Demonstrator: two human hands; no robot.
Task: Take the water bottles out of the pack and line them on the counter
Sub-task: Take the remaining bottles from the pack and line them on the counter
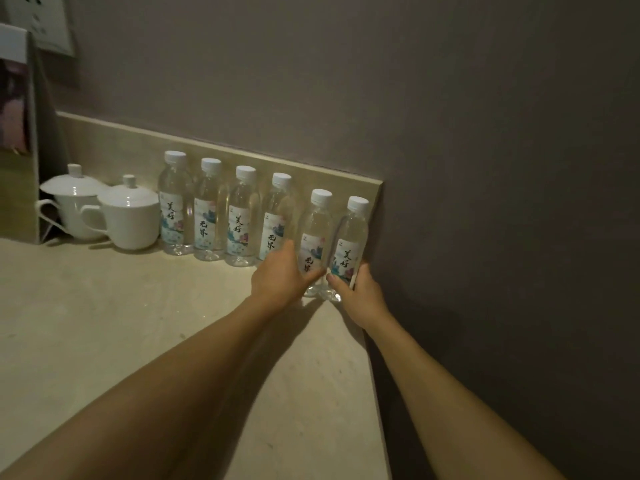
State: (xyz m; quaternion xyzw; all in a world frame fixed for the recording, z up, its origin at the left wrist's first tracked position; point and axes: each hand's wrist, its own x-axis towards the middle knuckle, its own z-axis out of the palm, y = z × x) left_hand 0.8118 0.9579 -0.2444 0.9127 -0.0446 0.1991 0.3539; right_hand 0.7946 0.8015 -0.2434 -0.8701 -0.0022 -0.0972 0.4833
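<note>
Several clear water bottles with white caps and printed labels stand upright in a row along the backsplash of the beige counter [138, 323]. My right hand [360, 292] is wrapped around the base of the rightmost bottle [349, 237], which stands at the counter's right end. My left hand [280, 275] rests against the lower part of the bottle beside it [315, 230], fingers curled round its left side. The other bottles [207, 209] stand untouched to the left. No pack is in view.
Two white lidded cups [130, 216] stand left of the bottles, with a card stand [20, 150] further left. A grey wall [485, 168] runs along the counter's right edge. A socket plate [41, 22] is on the wall at the upper left.
</note>
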